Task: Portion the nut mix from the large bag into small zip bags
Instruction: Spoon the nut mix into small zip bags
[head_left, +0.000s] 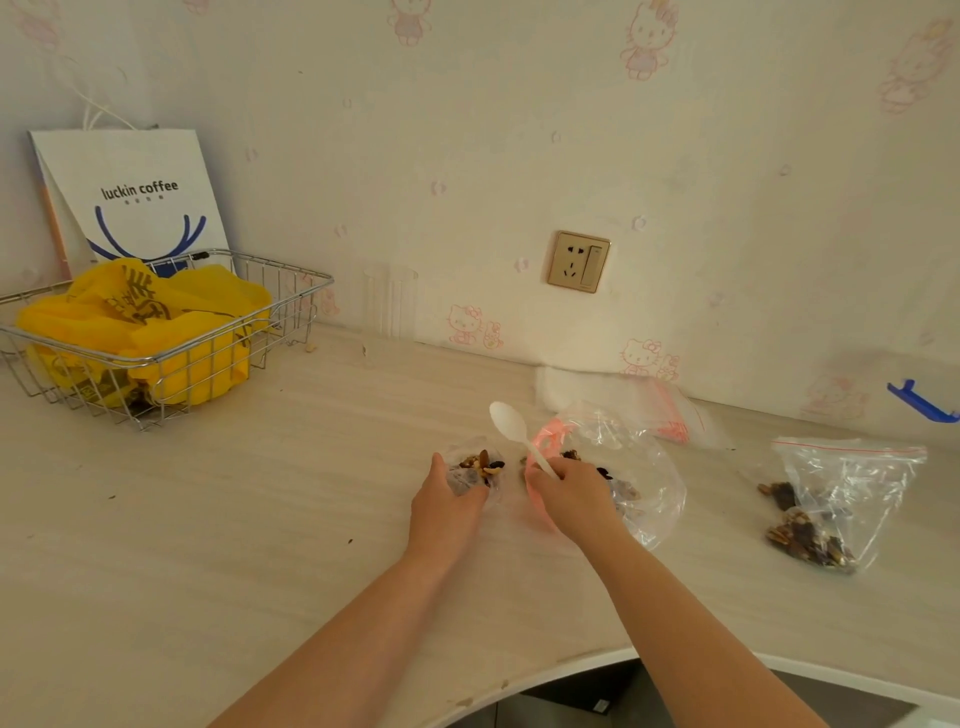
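My left hand (448, 503) holds a small clear zip bag (479, 472) on the table, with nuts and dried fruit showing at its mouth. My right hand (570, 491) grips a white plastic spoon (514, 426) by the handle, its empty bowl pointing up and away. Under and behind that hand lies the large clear bag (636, 467) with a pink zip edge and some nut mix inside. A filled small zip bag (836, 499) with a red strip lies to the right. A stack of empty zip bags (660, 410) rests by the wall.
A wire basket (291, 312) with yellow plastic bags stands at the back left, a white paper coffee bag (140, 197) behind it. A clear cup (390, 301) stands by the wall. A wall socket (578, 261) is above. The table's curved front edge (597, 657) runs near my arms.
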